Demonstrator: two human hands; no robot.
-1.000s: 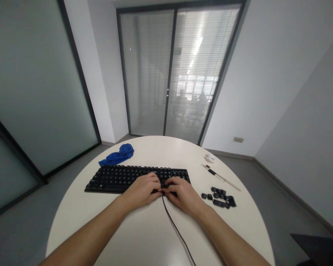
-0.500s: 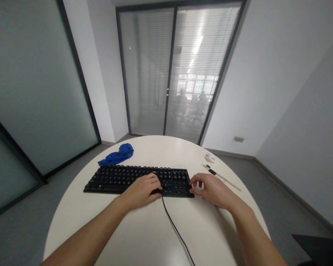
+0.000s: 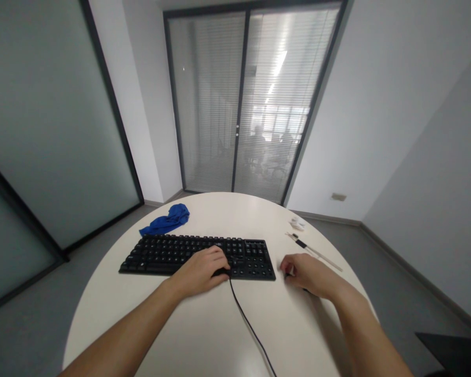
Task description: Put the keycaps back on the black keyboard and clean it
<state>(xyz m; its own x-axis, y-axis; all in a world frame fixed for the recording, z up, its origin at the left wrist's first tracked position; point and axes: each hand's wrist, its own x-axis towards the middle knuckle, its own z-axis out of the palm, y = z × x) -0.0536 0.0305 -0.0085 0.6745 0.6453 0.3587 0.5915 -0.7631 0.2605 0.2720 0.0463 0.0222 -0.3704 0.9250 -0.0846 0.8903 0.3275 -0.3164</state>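
A black keyboard lies on the round cream table, its black cable running towards me. My left hand holds the keyboard's near edge, fingers curled over the lower keys and thumb at the rim. To the right of the number pad, apart from it, my right hand is closed low over the table, thumb and fingertips together. Something dark shows between those fingertips, too small to name. Under the same hand, another dark bit peeks out, mostly hidden.
A crumpled blue cloth lies beyond the keyboard at left. At the right are a small white item and a thin brush-like tool with a black band. Glass doors with blinds stand behind the table.
My right hand has moved right and slightly down, away from the keyboard's right end, and its fingers have drawn closer together. My left hand and the keyboard stay in place.
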